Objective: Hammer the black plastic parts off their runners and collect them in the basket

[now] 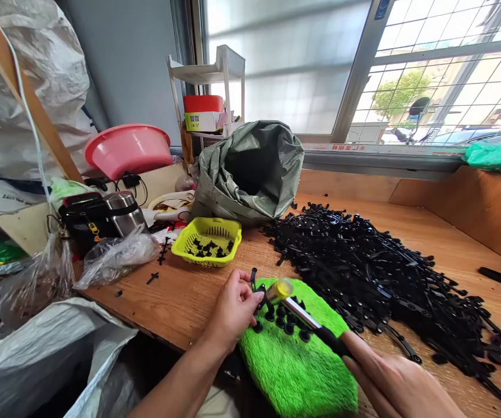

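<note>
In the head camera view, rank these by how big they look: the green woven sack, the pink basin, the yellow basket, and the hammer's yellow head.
1. green woven sack
2. pink basin
3. yellow basket, though it sits nearer the camera
4. hammer's yellow head, held in the right hand

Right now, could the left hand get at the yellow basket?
Probably yes. The yellow basket sits just beyond the left hand with bare wooden table between, but that hand would first have to let go of the black plastic piece.

One head-worn camera looks forward and down, close over the desk (180, 296), facing the window (285, 64).
</note>
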Available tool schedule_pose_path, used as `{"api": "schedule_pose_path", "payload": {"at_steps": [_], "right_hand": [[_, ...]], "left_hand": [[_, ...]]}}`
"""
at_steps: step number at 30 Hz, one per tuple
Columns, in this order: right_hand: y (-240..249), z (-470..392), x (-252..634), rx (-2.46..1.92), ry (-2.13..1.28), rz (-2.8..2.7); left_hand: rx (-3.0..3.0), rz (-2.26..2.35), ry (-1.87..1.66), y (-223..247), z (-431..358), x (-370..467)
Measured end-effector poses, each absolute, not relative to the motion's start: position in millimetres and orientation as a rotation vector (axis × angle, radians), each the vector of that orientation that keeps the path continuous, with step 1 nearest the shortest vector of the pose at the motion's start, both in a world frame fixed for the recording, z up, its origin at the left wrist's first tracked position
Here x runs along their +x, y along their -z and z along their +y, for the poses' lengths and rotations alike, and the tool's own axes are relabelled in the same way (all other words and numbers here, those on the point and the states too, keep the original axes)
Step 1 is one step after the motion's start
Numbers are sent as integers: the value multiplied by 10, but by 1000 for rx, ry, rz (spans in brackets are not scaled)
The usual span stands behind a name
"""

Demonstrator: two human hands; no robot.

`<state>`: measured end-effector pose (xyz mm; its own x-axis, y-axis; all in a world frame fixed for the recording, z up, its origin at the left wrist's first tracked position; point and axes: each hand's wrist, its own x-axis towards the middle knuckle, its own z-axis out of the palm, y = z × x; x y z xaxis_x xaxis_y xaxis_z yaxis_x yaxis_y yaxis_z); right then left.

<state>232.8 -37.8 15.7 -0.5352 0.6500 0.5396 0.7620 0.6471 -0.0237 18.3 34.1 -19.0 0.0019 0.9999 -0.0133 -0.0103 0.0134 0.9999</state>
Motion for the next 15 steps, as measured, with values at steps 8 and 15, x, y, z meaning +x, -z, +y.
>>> {"api": "schedule_pose_path", "payload": {"at_steps": [8, 15], "right_hand": [[-73, -445, 2467, -1227, 212, -2207], [-206, -414, 2301, -1113, 395, -2370]], "left_hand": [[1123, 1226, -1175, 153, 344, 198], [1276, 1281, -1216, 234, 346, 187]]}}
